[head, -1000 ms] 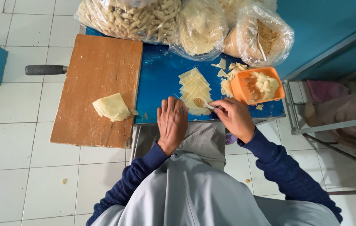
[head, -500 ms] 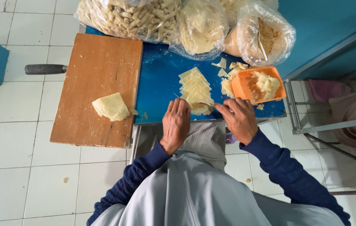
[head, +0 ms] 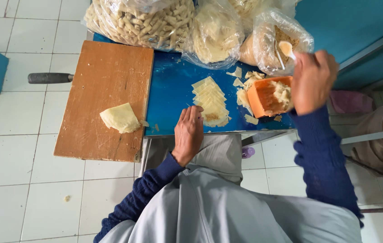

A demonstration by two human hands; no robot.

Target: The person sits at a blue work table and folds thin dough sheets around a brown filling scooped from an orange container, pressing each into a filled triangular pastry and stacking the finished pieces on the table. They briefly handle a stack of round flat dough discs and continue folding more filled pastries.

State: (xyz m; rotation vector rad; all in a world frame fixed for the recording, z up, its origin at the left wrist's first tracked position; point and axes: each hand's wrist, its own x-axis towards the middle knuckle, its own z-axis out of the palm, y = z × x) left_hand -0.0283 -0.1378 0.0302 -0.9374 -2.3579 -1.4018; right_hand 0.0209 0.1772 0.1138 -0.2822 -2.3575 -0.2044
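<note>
My left hand (head: 188, 134) lies flat on the front edge of the blue table (head: 169, 94), fingers close together, just left of a fanned row of thin pale dough sheets (head: 210, 101). My right hand (head: 312, 81) is raised above an orange bowl (head: 268, 96) of filling and grips a white spoon (head: 286, 48) with a lump of filling on it, in front of a clear bag of crumbly filling (head: 277, 38). A folded dough piece (head: 120, 118) rests on the wooden board (head: 106, 81).
Clear bags of finger-shaped rolls (head: 142, 20) and of dough sheets (head: 215, 33) crowd the table's far edge. A black handle (head: 49, 78) sticks out left of the board. White floor tiles surround the table; a metal-framed shelf (head: 371, 135) stands at right.
My right hand has lifted from the dough sheets up and to the right, over the orange bowl, carrying the spoon. My left hand has stayed at the table's front edge.
</note>
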